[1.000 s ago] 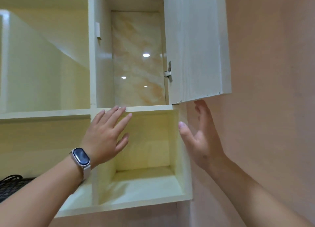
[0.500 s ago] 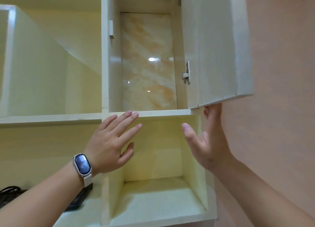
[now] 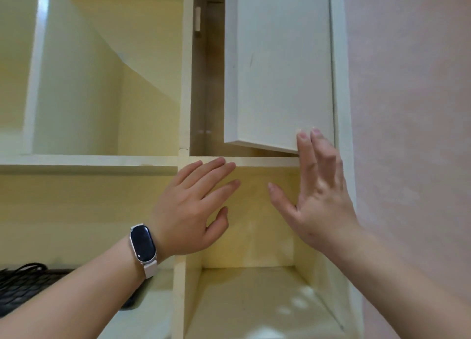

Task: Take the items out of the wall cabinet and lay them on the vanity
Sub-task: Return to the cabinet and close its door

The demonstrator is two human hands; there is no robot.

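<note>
Our right hand (image 3: 318,201), fingers (image 3: 316,145) spread, presses the stiff, light cabinet door (image 3: 277,68) near its lower edge; left hand (image 3: 188,211) open, holding nothing.

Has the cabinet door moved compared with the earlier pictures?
Yes. The cabinet door has swung toward closed, now covering most of the upper compartment opening.

The wall cabinet (image 3: 183,84) is pale cream wood, split into open cubbies. Its upper right door (image 3: 277,66) hangs partly ajar, showing a dark gap at its left edge. The lower right cubby (image 3: 254,300) holds nothing visible. A black corded item (image 3: 23,285) lies in the lower left cubby.
</note>
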